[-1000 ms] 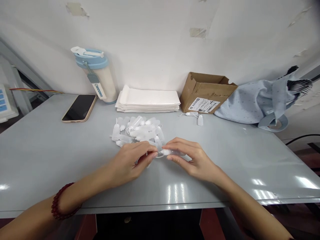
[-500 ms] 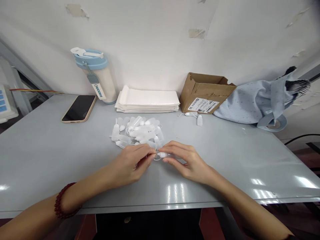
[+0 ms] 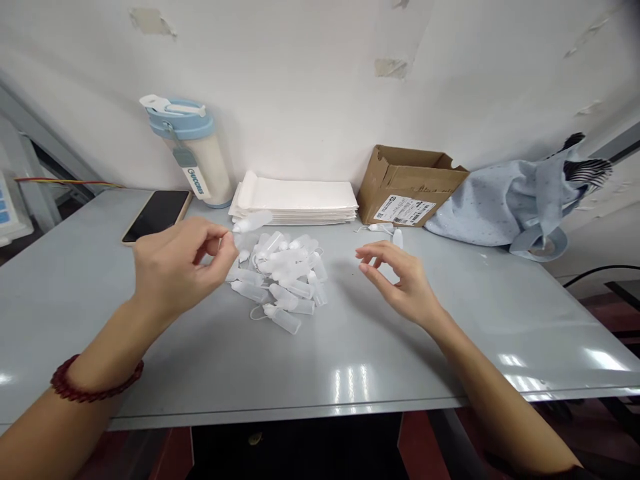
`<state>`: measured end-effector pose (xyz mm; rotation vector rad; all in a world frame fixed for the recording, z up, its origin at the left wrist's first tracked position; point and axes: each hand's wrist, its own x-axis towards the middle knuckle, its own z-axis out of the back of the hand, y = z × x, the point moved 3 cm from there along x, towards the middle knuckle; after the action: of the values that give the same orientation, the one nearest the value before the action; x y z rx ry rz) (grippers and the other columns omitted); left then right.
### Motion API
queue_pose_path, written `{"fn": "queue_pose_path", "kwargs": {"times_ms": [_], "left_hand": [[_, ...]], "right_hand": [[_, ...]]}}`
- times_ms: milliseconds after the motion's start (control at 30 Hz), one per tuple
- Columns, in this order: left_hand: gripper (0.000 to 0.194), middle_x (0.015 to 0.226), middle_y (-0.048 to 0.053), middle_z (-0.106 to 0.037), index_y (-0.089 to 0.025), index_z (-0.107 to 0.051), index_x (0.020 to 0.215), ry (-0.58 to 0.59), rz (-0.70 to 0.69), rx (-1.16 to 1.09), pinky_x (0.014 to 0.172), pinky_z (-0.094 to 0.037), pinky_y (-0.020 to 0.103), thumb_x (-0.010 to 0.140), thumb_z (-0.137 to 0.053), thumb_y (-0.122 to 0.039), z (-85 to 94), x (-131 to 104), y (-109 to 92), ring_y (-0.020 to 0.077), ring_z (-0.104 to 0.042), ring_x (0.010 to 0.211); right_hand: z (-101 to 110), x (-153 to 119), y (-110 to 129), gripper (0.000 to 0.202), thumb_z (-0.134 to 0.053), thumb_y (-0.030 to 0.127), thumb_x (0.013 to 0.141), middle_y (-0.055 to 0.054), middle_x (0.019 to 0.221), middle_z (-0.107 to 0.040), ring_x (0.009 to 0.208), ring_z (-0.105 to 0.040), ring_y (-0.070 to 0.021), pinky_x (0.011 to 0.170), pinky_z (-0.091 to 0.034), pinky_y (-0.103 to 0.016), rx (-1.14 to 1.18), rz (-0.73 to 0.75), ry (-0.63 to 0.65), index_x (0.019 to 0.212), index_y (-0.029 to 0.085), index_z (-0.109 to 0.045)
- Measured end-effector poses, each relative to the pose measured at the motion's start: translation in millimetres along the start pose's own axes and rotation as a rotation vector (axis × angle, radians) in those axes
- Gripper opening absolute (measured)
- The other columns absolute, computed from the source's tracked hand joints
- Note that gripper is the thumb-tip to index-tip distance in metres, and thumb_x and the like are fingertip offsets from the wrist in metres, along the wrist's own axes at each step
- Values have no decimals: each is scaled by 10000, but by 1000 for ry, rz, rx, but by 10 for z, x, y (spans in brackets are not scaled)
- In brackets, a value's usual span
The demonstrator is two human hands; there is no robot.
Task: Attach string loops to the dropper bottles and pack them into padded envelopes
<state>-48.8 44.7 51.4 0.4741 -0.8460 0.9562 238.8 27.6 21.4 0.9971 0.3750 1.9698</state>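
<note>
White wall point(image 3: 300, 87) w/ torn tape patches point(image 3: 393, 68) backs a glossy gray table point(image 3: 310, 373), ceiling lights reflected along the near edge & at far right of frame. At left-ctr., the left hand point(image 3: 175, 267), dk. red bead bracelet point(image 3: 95, 390) on its wrist, is raised above the table, thumb & index finger clamped on the nozzle end of a small translucent bottle point(image 3: 254, 221), whose body points right, in front of the left end of a white paper stack point(image 3: 300, 200). Right hand point(image 3: 403, 280) hovers right of ctr., thumb & fingertips apart in a loose curl, palm side facing left. Btwn the hands, a pile point(image 3: 290, 270) of similar bottles w/ white tops lies on the table, most on their sides, one w/ a looped strap at the near edge. Far side, l. to r.: a phone point(image 3: 160, 208), lying flat & partly hidden by the left hand; a blue-lidded tumbler point(image 3: 195, 157), upright near the wall; the stack; an open cardboard box point(image 3: 410, 187) w/ shipping label point(image 3: 405, 210); & a lt. blue bag point(image 3: 500, 203) touching or just beside it. Two more small bottles point(image 3: 381, 227) lie near the box's base, one partly behind the right hand's fingers.
</note>
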Motion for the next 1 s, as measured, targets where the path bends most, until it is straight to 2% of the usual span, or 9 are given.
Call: {"fn": "queue_pose_path", "kwargs": {"times_ms": [100, 167, 300, 533, 767, 900, 1000], "left_hand": [[160, 516, -30, -517, -154, -534, 658, 185, -75, 210, 433, -210, 206, 802, -535, -222, -106, -56, 60, 86, -405, 456], [198, 510, -14, -525, -157, -522, 634, 304, -106, 250, 434, -164, 224, 812, -515, -243, -162, -94, 42, 99, -398, 441], [240, 492, -3, -518, -163, -508, 596, 397, -139, 199, 452, -136, 243, 819, -495, -250, -199, -125, -44, 109, -418, 436], [254, 484, -13, -499, -166, -513, 596, 349, -181, 132, 429, -141, 254, 833, -473, -248, -221, -139, -109, 122, -422, 417], [258, 466, -16, -466, -180, -438, 571, 222, -255, 154, 417, -196, 262, 820, -507, -172, -164, -128, -225, 120, -389, 415], [195, 507, -19, -513, -180, -461, 626, 185, -246, 105, 426, -242, 265, 806, -530, -147, -147, -123, -240, 124, -436, 440], [174, 517, -33, -515, -176, -480, 643, 160, -242, 30, 436, -264, 255, 803, -540, -141, -129, -131, -274, 108, -440, 443]], "right_hand": [[49, 23, -108, 148, -523, 210, 882, -69, 953, -626, 808, -583, -175, 628, -493, -301, -104, -29, -47, 1009, 197, -600], [68, 30, -186, 157, -516, 218, 880, -80, 971, -617, 834, -583, -188, 641, -498, -313, -186, -41, -51, 1013, 191, -595], [109, 35, -395, 198, -510, 251, 872, -100, 1020, -595, 895, -586, -221, 705, -509, -362, -311, -87, -30, 1045, 191, -584], [212, 16, -833, 320, -497, 317, 846, -158, 1109, -551, 1072, -525, -303, 908, -441, -469, -485, -213, -9, 1112, 153, -562], [212, -27, -1120, 382, -465, 286, 835, -187, 1234, -467, 1175, -427, -339, 927, -404, -501, -548, -326, -14, 1184, 147, -532], [212, -40, -1200, 388, -479, 294, 835, -211, 1196, -475, 1137, -446, -348, 912, -401, -490, -561, -390, -21, 1166, 105, -551], [210, -38, -1224, 325, -498, 293, 832, -183, 1096, -531, 1026, -515, -305, 881, -419, -435, -546, -415, -19, 1080, 109, -599]]}}
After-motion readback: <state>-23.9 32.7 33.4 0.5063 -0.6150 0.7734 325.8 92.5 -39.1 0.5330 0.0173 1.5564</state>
